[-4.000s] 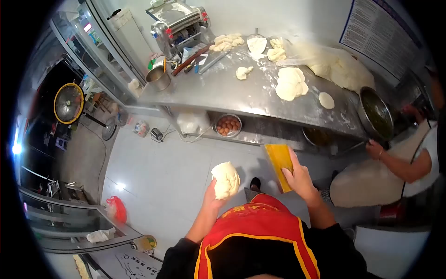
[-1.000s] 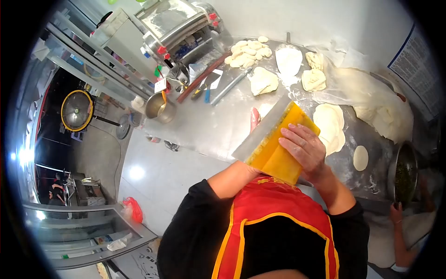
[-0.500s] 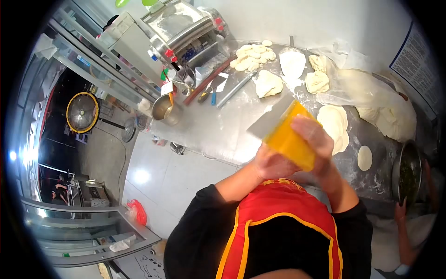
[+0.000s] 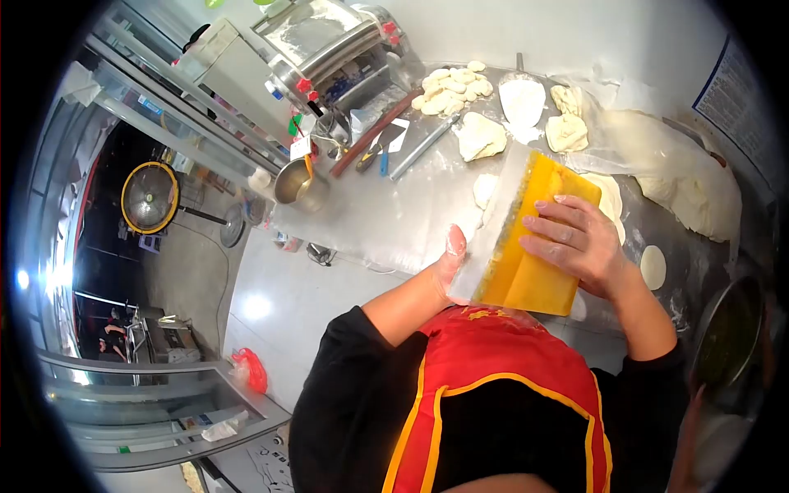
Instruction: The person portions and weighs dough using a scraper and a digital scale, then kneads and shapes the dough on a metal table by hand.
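Observation:
A wide dough scraper with a yellow handle (image 4: 534, 275) and a pale flat blade (image 4: 493, 226) is held up in front of my apron. Bits of dough cling along the line where blade meets handle. My right hand (image 4: 588, 246) grips the handle from the right, its floury fingers laid across the yellow face. At the blade's lower left, my left hand (image 4: 450, 264) supports the scraper; its thumb points up and its other fingers are hidden behind. Beyond the scraper, a small dough piece (image 4: 485, 191) and a partly covered flattened dough sheet (image 4: 611, 201) lie on the metal table.
Further back are a dough lump (image 4: 482, 136), a pile of small dough pieces (image 4: 452, 89), a flour scoop (image 4: 522, 103) and a rolling pin (image 4: 425, 148). A dough round (image 4: 653, 267) lies right. Another person's hand is near a dark pan (image 4: 727, 333). A pasta machine (image 4: 329, 49) stands back left.
The scraper has turned, showing its yellow face more fully, and its blade now points up-left. My right hand has spread across the handle, and my left thumb has come into view.

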### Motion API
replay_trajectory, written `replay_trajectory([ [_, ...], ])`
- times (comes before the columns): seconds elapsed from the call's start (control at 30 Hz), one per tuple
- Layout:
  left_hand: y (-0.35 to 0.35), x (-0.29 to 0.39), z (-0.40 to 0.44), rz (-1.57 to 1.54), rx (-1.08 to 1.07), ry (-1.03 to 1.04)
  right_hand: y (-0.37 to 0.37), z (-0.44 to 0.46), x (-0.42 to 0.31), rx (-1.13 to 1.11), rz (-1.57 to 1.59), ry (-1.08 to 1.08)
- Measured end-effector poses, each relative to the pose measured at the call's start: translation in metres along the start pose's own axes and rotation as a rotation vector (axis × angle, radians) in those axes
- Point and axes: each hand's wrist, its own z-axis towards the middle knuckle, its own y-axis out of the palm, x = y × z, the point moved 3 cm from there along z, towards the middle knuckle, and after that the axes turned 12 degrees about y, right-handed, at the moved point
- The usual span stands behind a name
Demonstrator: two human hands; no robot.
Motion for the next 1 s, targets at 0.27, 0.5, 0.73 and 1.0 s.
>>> replay_trajectory([
  [0.27, 0.001, -0.007, -0.003, -0.224, -0.159, -0.115, 0.008, -0.003, -0.005, 0.072, 0.001, 0.077],
  [0.5, 0.009, -0.024, 0.004, -0.121, -0.083, -0.298, 0.009, 0.001, -0.007, 0.172, 0.115, 0.239],
  [0.73, -0.002, -0.006, 0.0, -0.458, -0.294, -0.09, -0.002, 0.001, -0.004, 0.111, -0.033, 0.139],
  [1.0, -0.021, -0.023, 0.008, -0.872, 0.046, -0.198, 0.013, 0.003, -0.01, 0.143, 0.059, 0.131],
])
